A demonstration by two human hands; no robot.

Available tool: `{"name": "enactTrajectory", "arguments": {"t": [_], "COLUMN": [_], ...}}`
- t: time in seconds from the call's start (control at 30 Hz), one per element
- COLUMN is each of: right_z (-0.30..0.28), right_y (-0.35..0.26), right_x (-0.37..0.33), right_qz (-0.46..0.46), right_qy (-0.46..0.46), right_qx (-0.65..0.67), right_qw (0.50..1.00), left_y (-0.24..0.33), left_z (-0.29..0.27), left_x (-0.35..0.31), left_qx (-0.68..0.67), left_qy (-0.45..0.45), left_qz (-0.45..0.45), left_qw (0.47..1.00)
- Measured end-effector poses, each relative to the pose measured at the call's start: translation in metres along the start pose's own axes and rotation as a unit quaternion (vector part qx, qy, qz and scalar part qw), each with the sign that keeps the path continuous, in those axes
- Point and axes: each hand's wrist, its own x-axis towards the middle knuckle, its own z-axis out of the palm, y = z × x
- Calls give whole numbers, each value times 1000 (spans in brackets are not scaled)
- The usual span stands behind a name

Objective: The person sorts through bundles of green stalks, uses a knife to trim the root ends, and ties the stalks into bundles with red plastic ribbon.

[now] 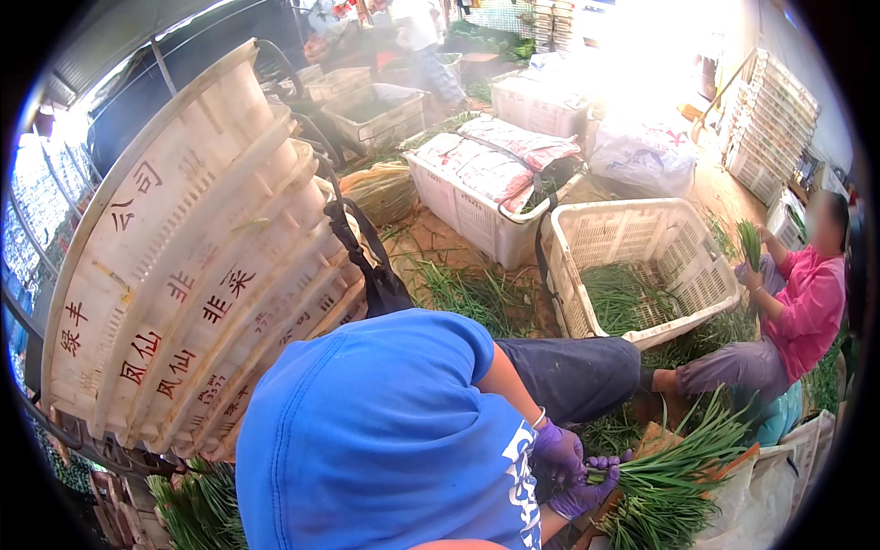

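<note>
My right hand (585, 499), in a purple glove, is wrapped round the stem end of a bunch of green chives (683, 467), whose leaves fan out to the right. Close against it is my left hand (557, 447), also purple-gloved, with a pale band at the wrist. Its fingers are curled in at the stem ends; what they pinch is hidden. More loose chives lie under and around the bunch, beside a brown board (658, 440). My blue sleeve and dark trouser leg fill the middle.
Nested white crates (174, 275) lean at the left. Ahead stands an open crate (577, 220) with some chives, and behind it a crate (431, 179) topped with packed bags. At the right a seated co-worker (807, 302) in pink holds chives. Loose greens (472, 298) litter the ground.
</note>
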Motion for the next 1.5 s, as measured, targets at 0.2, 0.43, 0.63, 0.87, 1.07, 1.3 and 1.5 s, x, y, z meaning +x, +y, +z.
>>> {"name": "enactTrajectory", "arguments": {"t": [0.2, 0.43, 0.63, 0.87, 1.07, 1.3, 1.5], "right_z": [-29, -19, -38, -6, 12, 16, 14], "right_y": [5, 7, 17, 33, 47, 52, 52], "right_x": [6, -2, 15, 25, 36, 41, 40], "right_qz": [9, 32, 59, 73, 89, 97, 98], "right_qy": [-46, -5, -49, -26, -21, -10, -1], "right_qx": [14, -37, -86, -128, -147, -152, -148], "right_qw": [999, 999, 993, 989, 985, 984, 984], "left_y": [-2, 78, 48, 66, 66, 68, 70], "left_z": [-5, -82, -82, -106, -123, -122, -119], "left_x": [-3, -16, 37, 42, 41, 36, 34], "left_qx": [2, 541, 625, 552, 504, 491, 495], "left_qy": [4, 323, 335, 265, 252, 238, 240], "left_qz": [4, 395, 434, 464, 482, 500, 497], "left_qw": [1000, 668, 555, 640, 671, 673, 671]}}
